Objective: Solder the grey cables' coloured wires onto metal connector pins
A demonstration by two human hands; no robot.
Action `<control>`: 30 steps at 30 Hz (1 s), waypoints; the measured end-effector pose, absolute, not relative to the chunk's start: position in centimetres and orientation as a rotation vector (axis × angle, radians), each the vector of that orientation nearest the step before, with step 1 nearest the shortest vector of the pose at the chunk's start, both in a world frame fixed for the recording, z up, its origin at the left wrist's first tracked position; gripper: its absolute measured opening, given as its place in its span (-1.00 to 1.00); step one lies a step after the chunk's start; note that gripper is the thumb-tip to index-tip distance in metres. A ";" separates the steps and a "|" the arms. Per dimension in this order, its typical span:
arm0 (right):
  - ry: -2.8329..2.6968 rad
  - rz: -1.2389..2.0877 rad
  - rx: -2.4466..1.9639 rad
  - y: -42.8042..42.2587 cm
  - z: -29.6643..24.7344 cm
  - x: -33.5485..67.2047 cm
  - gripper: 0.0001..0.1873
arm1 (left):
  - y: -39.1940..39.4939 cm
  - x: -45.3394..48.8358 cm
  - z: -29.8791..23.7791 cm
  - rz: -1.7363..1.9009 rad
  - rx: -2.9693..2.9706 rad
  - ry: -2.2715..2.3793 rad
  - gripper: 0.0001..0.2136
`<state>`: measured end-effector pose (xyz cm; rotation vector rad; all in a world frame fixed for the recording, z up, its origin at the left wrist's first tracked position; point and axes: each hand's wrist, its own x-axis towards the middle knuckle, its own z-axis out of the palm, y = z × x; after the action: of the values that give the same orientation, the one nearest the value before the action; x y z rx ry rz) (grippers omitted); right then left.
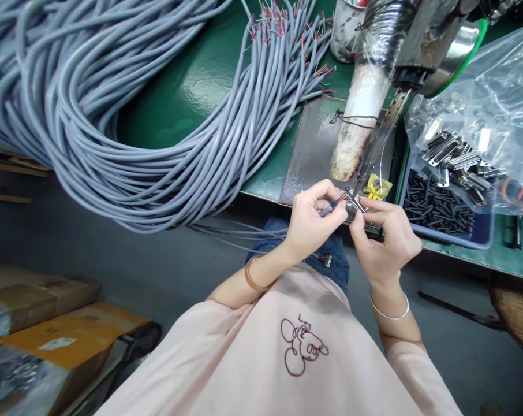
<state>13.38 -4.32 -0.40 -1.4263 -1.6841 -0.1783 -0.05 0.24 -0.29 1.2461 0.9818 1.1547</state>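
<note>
Between the fingers of my left hand (316, 216) is the stripped end of a grey cable (326, 211), its thin coloured wires fanned toward the right. My right hand (385, 234) pinches a small metal connector (357, 202) at the bench's front edge. The wire ends meet the connector's near side; whether they are joined is too small to tell. Just above the connector comes down the narrow tip of a soldering machine (376, 144), with a thin strand of wire beside it. Another wired connector (328, 260) lies on my lap.
A big bundle of grey cables (192, 173) covers the bench's left. At right, a blue tray (482, 234) holds short black tubes (437, 205), with a plastic bag of metal connectors (456, 156) over it. Yellow pieces (377, 188) lie behind my hands. A white cup (347, 32) stands farther back.
</note>
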 end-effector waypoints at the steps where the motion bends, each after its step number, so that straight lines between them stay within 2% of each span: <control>1: -1.681 -0.184 -1.425 -4.2 -0.3 13.3 -0.80 | 0.2 0.0 -0.1 1.164 1.251 0.987 -0.84; 25: -1.730 -0.322 -1.400 -6.0 -0.4 13.9 -0.78 | -1.0 -1.1 -1.3 1.078 1.229 0.925 -0.91; 27: -1.672 -0.238 -1.427 -6.1 -0.4 13.7 -0.81 | -1.2 -1.3 -1.0 1.074 1.186 0.907 -0.90; 30: -1.517 0.096 -1.514 -6.2 -0.6 13.6 -0.88 | -1.3 -1.6 -0.7 1.018 1.072 0.829 -0.88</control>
<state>13.59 -6.19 -0.56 -1.5141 -1.5172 0.0964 -1.61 -1.26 -0.72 1.0717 0.8293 1.0180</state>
